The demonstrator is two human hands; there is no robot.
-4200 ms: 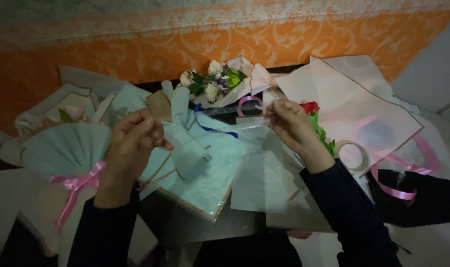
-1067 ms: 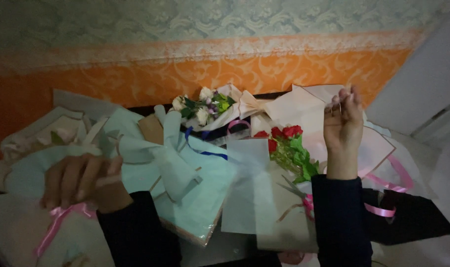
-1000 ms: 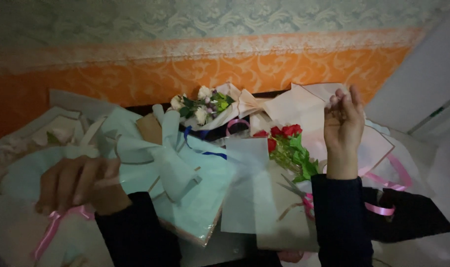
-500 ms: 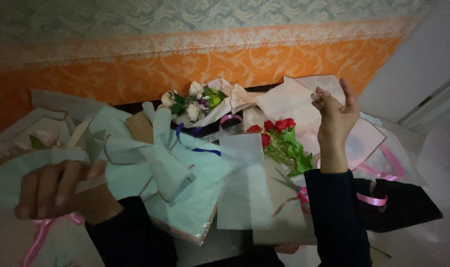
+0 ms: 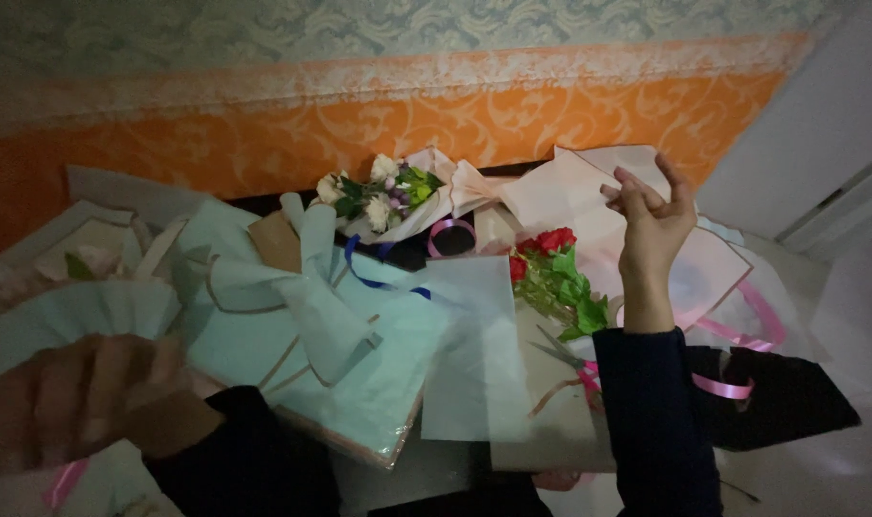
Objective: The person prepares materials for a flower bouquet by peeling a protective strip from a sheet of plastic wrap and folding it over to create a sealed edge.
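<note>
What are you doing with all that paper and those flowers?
A person sits at a table covered in pale green wrapping paper sheets. The right hand is raised above a small bunch of red roses, fingers pinched as if in a grip on something too thin to see. The blurred left hand rests on a fan-shaped, pale green wrapped bouquet.

rose bunch point(image 5: 551, 273) lies right of wrapping sheets point(image 5: 359, 354), behind scissors point(image 5: 562, 352).
</note>
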